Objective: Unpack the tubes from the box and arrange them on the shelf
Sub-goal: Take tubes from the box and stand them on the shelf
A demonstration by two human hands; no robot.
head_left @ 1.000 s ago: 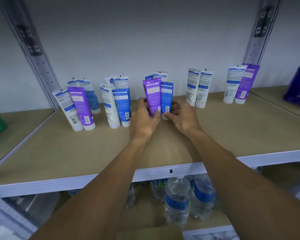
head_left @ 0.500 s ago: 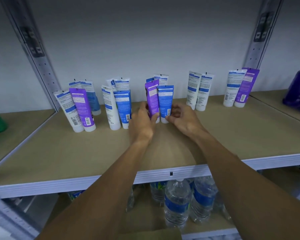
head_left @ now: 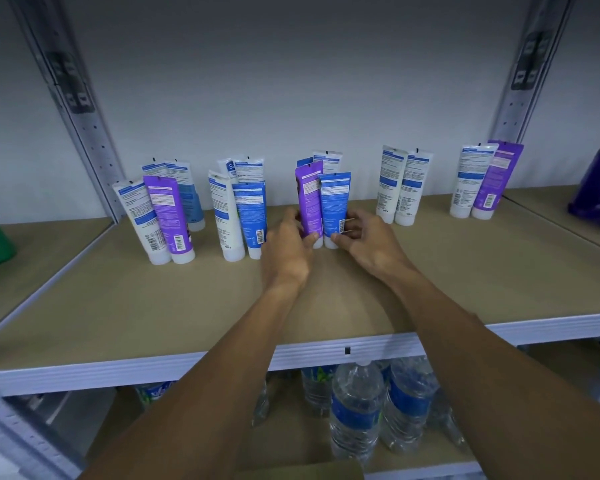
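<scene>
On the shelf (head_left: 465, 271), purple tube (head_left: 309, 199) and blue tube (head_left: 335, 202) are being pinched by left hand (head_left: 286, 254) and right hand (head_left: 374, 244), ideally seated flat.

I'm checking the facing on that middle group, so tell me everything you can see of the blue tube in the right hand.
The blue tube looks like soft plastic, blue with white print, a barcode low on its right and a white cap. It stands upright, cap down on the shelf, flat crimped end up, at the front of the middle group. The right hand pinches its lower part, thumb in front. Its left edge touches the purple tube, which the left hand holds.
</scene>
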